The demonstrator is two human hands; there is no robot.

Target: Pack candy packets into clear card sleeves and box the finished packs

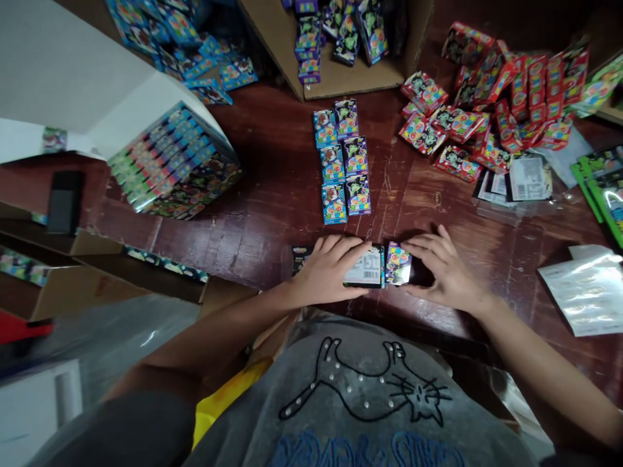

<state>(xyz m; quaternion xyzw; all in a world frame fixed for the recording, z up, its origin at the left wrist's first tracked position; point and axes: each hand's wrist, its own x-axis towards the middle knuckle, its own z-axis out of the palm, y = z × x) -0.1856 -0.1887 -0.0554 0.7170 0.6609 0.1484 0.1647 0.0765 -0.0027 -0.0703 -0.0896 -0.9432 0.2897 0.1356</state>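
Observation:
My left hand [331, 269] lies flat, fingers stretched, on a black printed card with a white barcode label [366, 268] at the near edge of the dark wooden table [253, 214]. My right hand [440, 269] curls its fingers round a small purple pack [398, 264] that stands just right of the card. Beyond both hands lie two short columns of small packs, blue ones [332, 165] on the left and purple ones [354, 157] on the right.
A heap of red packs [487, 104] fills the far right. An open carton [341, 58] holds purple packs at the back. A display box of blue packs [172, 162] stands at left. Clear plastic bags [584, 292] and green cards [603, 188] lie at right.

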